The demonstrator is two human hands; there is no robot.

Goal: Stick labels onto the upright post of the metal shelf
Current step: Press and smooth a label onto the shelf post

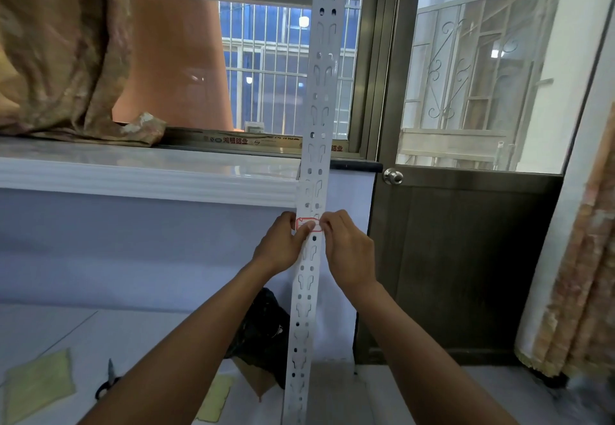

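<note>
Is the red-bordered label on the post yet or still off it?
On it. The label lies flat across the post, with the left hand and right hand pressing its ends.

Upright post [320, 145] pale grey-white, repeating pattern of paired round holes and keyhole slots. Label [310, 224] white, red outline. Curtain [63, 68] mottled tan-brown. Door [459, 258] dark brown, silver knob [392, 177]. Shelf [139, 171] white. Scissors [108, 381] black-handled. Sheets [40, 384] pale yellow. Bag [266, 328] black.
</note>
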